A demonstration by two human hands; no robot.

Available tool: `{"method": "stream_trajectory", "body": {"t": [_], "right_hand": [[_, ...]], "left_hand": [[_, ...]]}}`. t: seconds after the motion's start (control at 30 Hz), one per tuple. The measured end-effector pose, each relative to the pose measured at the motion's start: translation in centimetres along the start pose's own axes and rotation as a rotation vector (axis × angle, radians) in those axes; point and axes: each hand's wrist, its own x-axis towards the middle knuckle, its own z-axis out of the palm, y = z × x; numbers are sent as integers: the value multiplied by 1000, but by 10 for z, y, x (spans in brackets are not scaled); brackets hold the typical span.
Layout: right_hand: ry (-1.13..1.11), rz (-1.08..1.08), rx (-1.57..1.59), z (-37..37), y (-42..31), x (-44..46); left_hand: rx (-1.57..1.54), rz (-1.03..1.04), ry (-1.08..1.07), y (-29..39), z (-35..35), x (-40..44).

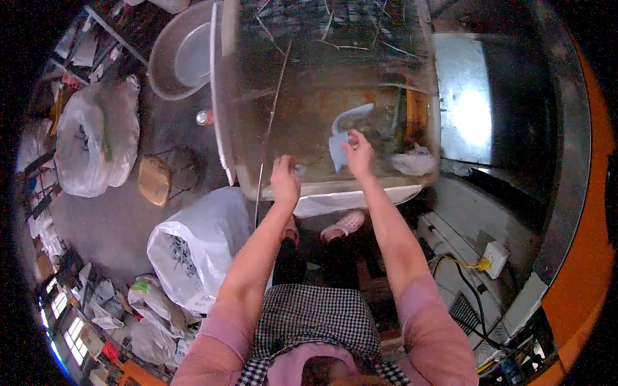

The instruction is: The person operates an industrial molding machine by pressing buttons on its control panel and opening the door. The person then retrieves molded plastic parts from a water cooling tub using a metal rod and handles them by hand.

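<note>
I am seeing the right hand (359, 154) grasping: its thumb and fingers are pinching a pale bluish strip (338, 153). The strip is bending at the grip, its flat lower part hanging toward the person and its upper end curving away to the right above the worktable (309, 145). The left hand (285, 179) is hovering or resting near the front left of the table, fingers bunched together, with a small pale piece (300, 170) showing at their tips; I cannot tell whether they are gripping it or only lying beside it.

Just left of that hand, a thin rod (260, 193) is standing out against the floor. Beyond the right hand, a crumpled white plastic sheet (414, 163) is lying at the table's right corner, and thin twig-like strands (344, 46) are spreading across the far end.

Farther out, I am picking up a round basin (162, 58) past the left edge, a red-and-white can (204, 118) just below it, a large white bag (212, 251) slumping beside the left forearm, and a second bulky bag (80, 151) sitting farther left. On the right, a bright metal panel (462, 96) is reflecting light, and a white plug (495, 258) is sitting lower down.
</note>
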Motion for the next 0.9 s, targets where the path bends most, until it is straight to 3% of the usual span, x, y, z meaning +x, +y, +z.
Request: {"method": "stream_trajectory", "body": {"t": [0.13,0.2,0.23,0.3,0.37,0.4,0.47,0.53,0.6,0.63,0.67,0.7,0.77,0.83,0.87,0.9], "right_hand": [[66,-137,-12,0,-6,-2],[-28,-98,53,-2,17,-9],[-50,-120,-20,-1,34,-19],[-84,-107,-171,-14,30,-48],[-111,-79,-248,-28,15,-82],[-133,-20,-174,-32,11,-98],[-231,99,-109,-36,23,-127],[-321,110,-84,-38,15,-157],[-395,38,-153,-39,27,-173],[-446,52,-178,-44,-3,-182],[-450,-76,-207,-44,6,-186],[-453,-113,-224,-41,9,-192],[-438,-144,-250,-43,-4,-195],[-480,100,-244,-49,-41,-202],[-408,67,-314,-47,-44,-205],[-335,39,-384,-44,-46,-208]], "left_hand": [[-55,-29,-12,4,-80,-35],[-11,-19,-3,-12,-125,-69],[-93,41,133,-32,-140,-88],[-109,-81,136,-27,-204,-110],[-26,-131,314,-67,-246,-142],[194,-134,310,-98,-267,-159],[254,-400,319,-101,-304,-164],[75,-599,464,-198,-299,-191],[374,-618,197,-167,-326,-176],[412,-578,158,-170,-330,-179],[484,-674,209,-164,-324,-176],[601,-560,317,-147,-318,-178],[405,-377,288,-93,-314,-167],[323,-166,184,-55,-283,-165],[186,-181,-76,-51,-264,-167],[91,-77,-204,-53,-236,-173]]}}
